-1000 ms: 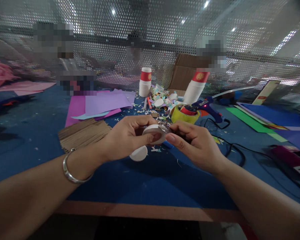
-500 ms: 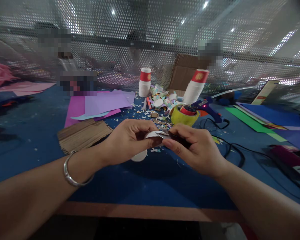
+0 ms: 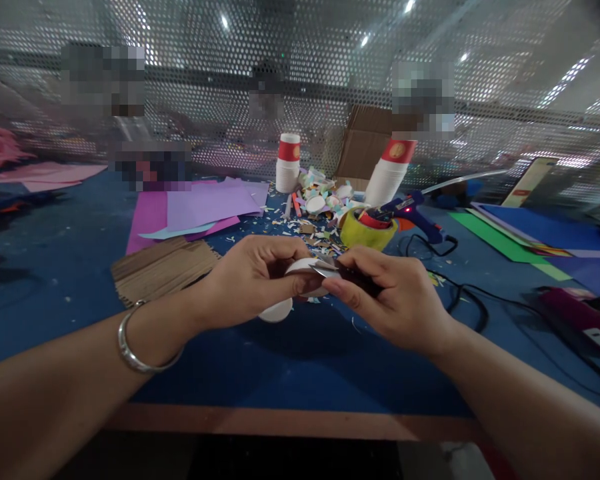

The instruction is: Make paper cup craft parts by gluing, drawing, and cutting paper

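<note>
In the head view my left hand (image 3: 253, 280), a silver bangle on its wrist, pinches a small white curved paper piece (image 3: 301, 267) between thumb and fingers. My right hand (image 3: 393, 290) is closed around a pair of scissors (image 3: 324, 271), whose metal blades meet the right edge of the paper piece. Most of the scissors' dark handle is hidden by my fingers. Beneath my left hand a white paper disc (image 3: 276, 311) lies on the blue table (image 3: 290, 380). Little paper and cardboard scraps (image 3: 307, 229) are strewn just beyond both hands.
A glue gun (image 3: 420, 217) rests on a yellow tape roll (image 3: 369, 230), its black cord trailing right. Two paper cup stacks (image 3: 287, 163) (image 3: 390, 173) stand behind. Purple sheets (image 3: 210, 207) and corrugated cardboard (image 3: 163, 267) lie left; coloured sheets (image 3: 545, 223) and a power strip (image 3: 580, 323) lie right.
The white paper piece has tilted slightly, and more of its lower part shows below the blades. Both hands keep their grips, and the whole view has shifted a little.
</note>
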A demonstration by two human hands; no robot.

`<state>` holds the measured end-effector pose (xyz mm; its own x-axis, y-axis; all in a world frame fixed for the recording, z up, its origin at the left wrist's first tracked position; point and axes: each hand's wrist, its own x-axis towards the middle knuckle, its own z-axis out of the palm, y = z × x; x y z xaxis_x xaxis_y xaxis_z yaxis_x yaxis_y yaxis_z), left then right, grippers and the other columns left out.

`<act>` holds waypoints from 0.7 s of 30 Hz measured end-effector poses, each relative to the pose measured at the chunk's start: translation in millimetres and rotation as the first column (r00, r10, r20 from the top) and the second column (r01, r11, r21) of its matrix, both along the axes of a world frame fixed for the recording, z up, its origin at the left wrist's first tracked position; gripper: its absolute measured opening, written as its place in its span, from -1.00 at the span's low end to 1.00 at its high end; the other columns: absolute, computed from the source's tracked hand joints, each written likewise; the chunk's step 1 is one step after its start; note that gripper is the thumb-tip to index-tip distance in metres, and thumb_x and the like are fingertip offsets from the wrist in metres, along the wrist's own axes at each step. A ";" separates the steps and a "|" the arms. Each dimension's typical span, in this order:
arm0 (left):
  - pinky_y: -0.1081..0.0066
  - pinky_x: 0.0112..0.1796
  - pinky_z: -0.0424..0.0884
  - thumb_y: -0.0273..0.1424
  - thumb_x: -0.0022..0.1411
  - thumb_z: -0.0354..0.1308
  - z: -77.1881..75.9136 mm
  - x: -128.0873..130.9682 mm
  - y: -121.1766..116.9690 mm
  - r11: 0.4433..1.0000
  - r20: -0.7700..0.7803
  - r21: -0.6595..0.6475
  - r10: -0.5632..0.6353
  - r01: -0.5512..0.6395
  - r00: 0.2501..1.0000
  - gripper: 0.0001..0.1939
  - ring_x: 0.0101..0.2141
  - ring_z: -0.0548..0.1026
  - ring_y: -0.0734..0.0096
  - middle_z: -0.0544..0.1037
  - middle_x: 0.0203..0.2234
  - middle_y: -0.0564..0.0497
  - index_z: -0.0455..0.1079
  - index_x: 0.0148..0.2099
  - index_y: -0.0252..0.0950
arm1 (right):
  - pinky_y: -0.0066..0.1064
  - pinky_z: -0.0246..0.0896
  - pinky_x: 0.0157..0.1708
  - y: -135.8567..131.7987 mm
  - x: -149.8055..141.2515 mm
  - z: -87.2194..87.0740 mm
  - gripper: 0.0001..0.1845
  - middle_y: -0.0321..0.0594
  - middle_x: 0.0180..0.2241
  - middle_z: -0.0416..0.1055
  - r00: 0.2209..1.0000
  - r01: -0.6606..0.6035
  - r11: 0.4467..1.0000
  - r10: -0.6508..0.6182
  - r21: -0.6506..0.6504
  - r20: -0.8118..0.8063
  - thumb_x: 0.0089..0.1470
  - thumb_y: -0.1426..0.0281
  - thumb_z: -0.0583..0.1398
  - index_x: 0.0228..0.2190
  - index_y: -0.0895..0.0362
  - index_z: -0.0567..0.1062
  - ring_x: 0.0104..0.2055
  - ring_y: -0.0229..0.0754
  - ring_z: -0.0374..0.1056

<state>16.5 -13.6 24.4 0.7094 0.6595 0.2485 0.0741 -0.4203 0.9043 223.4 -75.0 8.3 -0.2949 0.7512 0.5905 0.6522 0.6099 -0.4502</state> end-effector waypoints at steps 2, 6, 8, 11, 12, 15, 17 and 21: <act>0.55 -0.43 0.39 -0.45 0.18 0.25 0.1 -0.2 0.3 1.000 0.003 -0.011 -0.004 0.004 1.000 -0.92 -0.47 0.44 0.54 0.50 -0.53 0.08 0.45 -0.37 -0.33 | -0.52 -0.03 -0.61 -0.1 -0.2 1.0 -0.66 -0.43 -0.62 0.18 1.000 -0.002 1.000 0.002 0.001 0.002 0.27 0.19 0.21 -0.46 0.13 0.37 -0.62 -0.41 0.07; 0.54 -0.40 0.43 -0.46 0.18 0.25 -0.1 -0.4 0.4 1.000 0.006 -0.024 -0.010 0.010 1.000 -0.93 -0.45 0.47 0.52 0.53 -0.51 0.06 0.46 -0.36 -0.33 | -0.53 -0.05 -0.62 -0.9 -0.7 3.2 -0.65 -0.44 -0.63 0.16 1.000 -0.008 1.000 0.008 -0.010 0.009 0.28 0.20 0.21 -0.47 0.14 0.37 -0.62 -0.43 0.06; 0.53 -0.40 0.43 -0.45 0.19 0.25 -0.2 -0.4 0.5 1.000 0.003 -0.018 -0.006 0.006 1.000 -0.93 -0.45 0.47 0.52 0.54 -0.51 0.06 0.46 -0.36 -0.33 | -0.53 -0.05 -0.62 -1.4 -0.7 4.1 -0.66 -0.45 -0.63 0.15 1.000 -0.007 1.000 0.007 -0.007 0.012 0.28 0.22 0.21 -0.48 0.14 0.36 -0.63 -0.43 0.04; 0.54 -0.42 0.41 -0.43 0.20 0.25 0.4 -0.7 0.8 1.000 -0.005 0.000 -0.003 0.003 1.000 -0.90 -0.46 0.47 0.52 0.54 -0.52 0.05 0.47 -0.36 -0.34 | -0.52 -0.05 -0.62 -1.9 -0.5 4.5 -0.66 -0.44 -0.62 0.16 1.000 0.000 1.000 0.000 0.008 0.017 0.27 0.22 0.21 -0.48 0.13 0.35 -0.62 -0.42 0.05; 0.54 -0.43 0.40 -0.41 0.20 0.26 0.8 -0.9 0.9 1.000 -0.009 0.004 -0.004 0.004 1.000 -0.89 -0.47 0.46 0.52 0.54 -0.52 0.04 0.47 -0.37 -0.34 | -0.52 -0.04 -0.62 -1.9 -0.4 4.4 -0.65 -0.43 -0.63 0.16 1.000 0.004 1.000 -0.005 0.012 0.021 0.27 0.22 0.21 -0.49 0.12 0.34 -0.62 -0.42 0.05; 0.55 -0.44 0.38 -0.38 0.21 0.27 2.0 -1.9 1.0 1.000 -0.021 -0.008 -0.010 0.010 1.000 -0.85 -0.48 0.45 0.53 0.54 -0.53 0.04 0.47 -0.37 -0.35 | -0.50 -0.04 -0.62 -1.8 0.1 3.7 -0.65 -0.43 -0.63 0.17 1.000 0.014 1.000 -0.015 0.015 0.027 0.27 0.21 0.20 -0.50 0.11 0.32 -0.62 -0.40 0.05; 0.56 -0.43 0.39 -0.39 0.21 0.28 2.7 -2.9 1.1 0.999 -0.020 -0.038 -0.023 0.023 1.000 -0.85 -0.47 0.46 0.54 0.54 -0.53 0.04 0.47 -0.38 -0.35 | -0.50 -0.04 -0.62 -1.8 0.4 3.2 -0.65 -0.43 -0.64 0.16 0.999 0.014 1.000 -0.015 0.012 0.030 0.27 0.21 0.20 -0.50 0.11 0.32 -0.63 -0.40 0.04; 0.58 -0.45 0.37 -0.41 0.20 0.31 4.4 -5.5 0.6 0.998 -0.018 -0.050 -0.043 0.042 0.999 -0.86 -0.48 0.45 0.55 0.53 -0.53 0.07 0.47 -0.39 -0.33 | -0.51 -0.06 -0.63 -2.4 -0.1 3.1 -0.65 -0.44 -0.64 0.15 0.999 0.013 1.000 -0.013 0.008 0.041 0.26 0.22 0.22 -0.49 0.11 0.33 -0.63 -0.41 0.03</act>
